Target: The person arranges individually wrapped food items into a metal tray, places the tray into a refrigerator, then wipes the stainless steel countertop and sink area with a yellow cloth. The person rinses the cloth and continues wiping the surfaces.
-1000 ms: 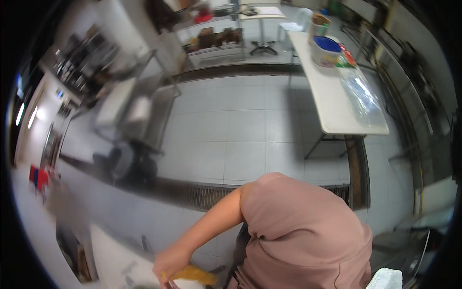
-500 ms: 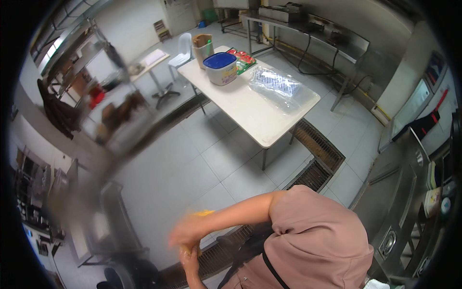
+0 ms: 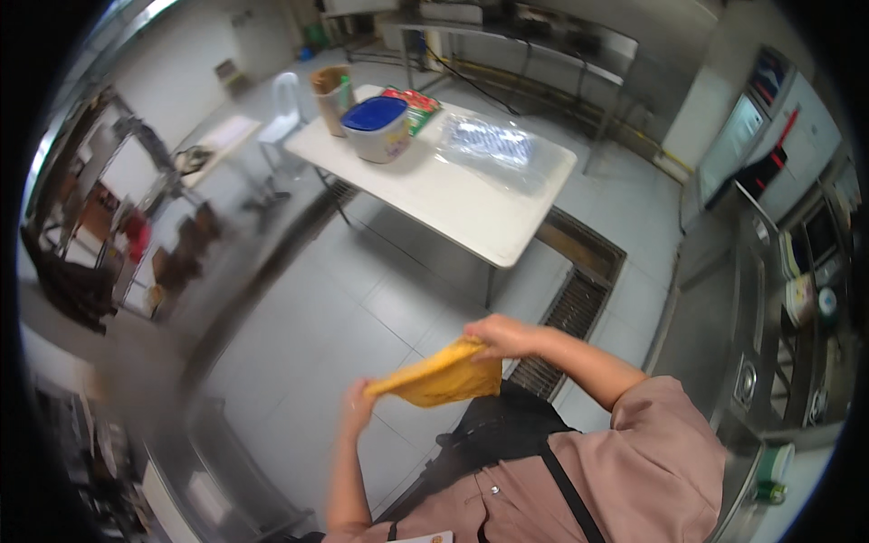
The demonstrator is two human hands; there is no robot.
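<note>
Right hand [image 3: 509,337] and left hand [image 3: 358,398] pinching opposite corners of a yellow cloth [image 3: 442,375]; thin corner grips, likely to slip onto the floor [image 3: 299,344] below.

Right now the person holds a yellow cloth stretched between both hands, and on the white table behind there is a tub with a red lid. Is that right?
Not quite: the tub on the white table has a blue lid, not a red one, as the head view shows. The rest holds: the left hand and right hand grip the yellow cloth between them.

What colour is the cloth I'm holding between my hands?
Yellow-orange. The cloth is stretched between your left hand and right hand, seen in the head view.
</note>
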